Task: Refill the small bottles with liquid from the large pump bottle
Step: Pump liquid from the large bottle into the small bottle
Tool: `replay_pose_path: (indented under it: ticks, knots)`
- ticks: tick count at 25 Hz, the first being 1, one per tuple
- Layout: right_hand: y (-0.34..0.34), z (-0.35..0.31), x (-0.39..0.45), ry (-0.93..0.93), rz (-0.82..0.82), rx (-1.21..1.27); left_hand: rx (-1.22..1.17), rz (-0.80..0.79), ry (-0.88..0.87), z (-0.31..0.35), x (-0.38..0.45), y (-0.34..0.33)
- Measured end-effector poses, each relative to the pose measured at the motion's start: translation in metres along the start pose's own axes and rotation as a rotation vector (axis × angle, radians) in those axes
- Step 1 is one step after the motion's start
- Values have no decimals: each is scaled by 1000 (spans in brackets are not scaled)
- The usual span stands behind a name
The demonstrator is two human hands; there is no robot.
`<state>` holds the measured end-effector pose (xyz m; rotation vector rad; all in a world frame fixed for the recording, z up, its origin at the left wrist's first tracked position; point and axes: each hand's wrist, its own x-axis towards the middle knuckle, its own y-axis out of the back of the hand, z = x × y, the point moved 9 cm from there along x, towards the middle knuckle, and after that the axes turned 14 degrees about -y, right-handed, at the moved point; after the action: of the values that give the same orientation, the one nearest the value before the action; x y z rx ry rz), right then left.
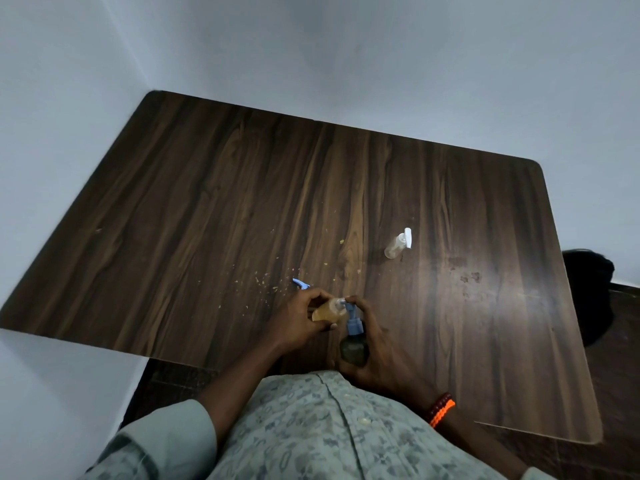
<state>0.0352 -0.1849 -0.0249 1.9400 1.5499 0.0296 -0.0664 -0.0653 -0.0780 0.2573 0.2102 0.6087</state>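
Pump nozzle met the small bottle's mouth, right at the near edge of the surface (pixel 207 202).
The left hand (pixel 298 317) gripped a tilted small bottle (pixel 327 311) of amber liquid; the right hand (pixel 377 348) wrapped the large pump bottle (pixel 353 348), a fingertip on its blue pump (pixel 353 318). A clear small bottle (pixel 396 245) lay well apart; a blue cap (pixel 300 284) sat near.

My left hand (pixel 298 318) holds the small amber-filled plastic bottle (pixel 327 311) just left of the dark round pump bottle (pixel 353 344) in my right hand (pixel 375 348); a clear empty plastic bottle (pixel 398 244) lies farther back right on the dark wooden table (pixel 207 202).
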Motion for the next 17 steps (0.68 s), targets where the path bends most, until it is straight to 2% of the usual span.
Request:
replay_pose_path:
  ticks: [4, 11, 17]
  knots:
    - [8, 7, 2, -83, 38, 31, 21, -28, -12, 1, -2, -6]
    - [2, -3, -2, -60, -32, -38, 56, -15, -2, -1, 0, -1]
    - [13, -4, 2, -73, 23, 21, 38, -39, -15, 2, -1, -7]
